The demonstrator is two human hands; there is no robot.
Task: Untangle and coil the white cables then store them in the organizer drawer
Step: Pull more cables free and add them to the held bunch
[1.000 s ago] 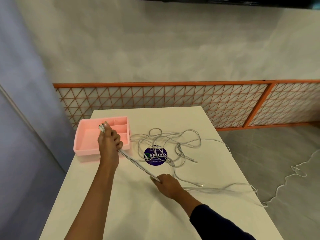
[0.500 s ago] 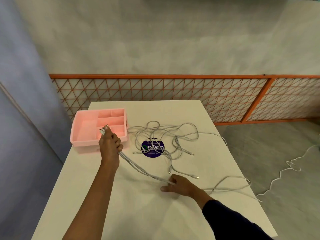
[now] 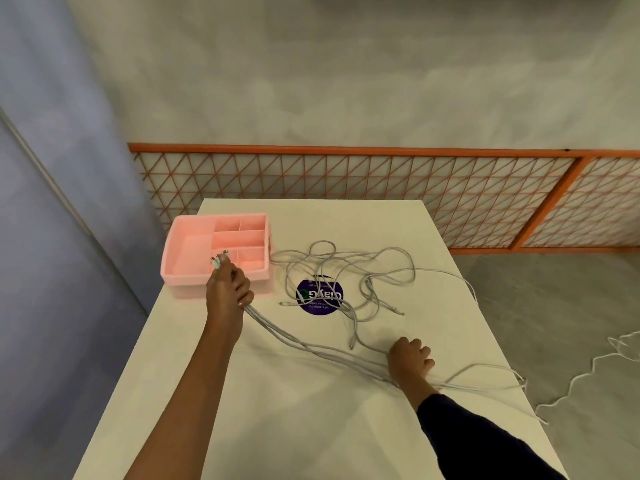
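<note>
**A:** Head view, what are we counting?

**B:** Two hands, one pink organizer drawer (image 3: 188, 287), one round purple sticker (image 3: 320, 298) and one tangle of white cables (image 3: 301, 345) sprawling across the white table (image 3: 311, 427). The strands are too knotted to count, but three loose plug ends (image 3: 351, 347) are lying free.

**A:** Grips?

**B:** The left hand (image 3: 228, 289) is fisting a bundle, its tips poking out over the drawer's near compartments. The right hand (image 3: 410, 358) is curling its fingers over the same strands.

**A:** Since half a second ago?

**B:** The right hand is sliding further right, its fingers no longer flat. The left hand is staying put.
</note>
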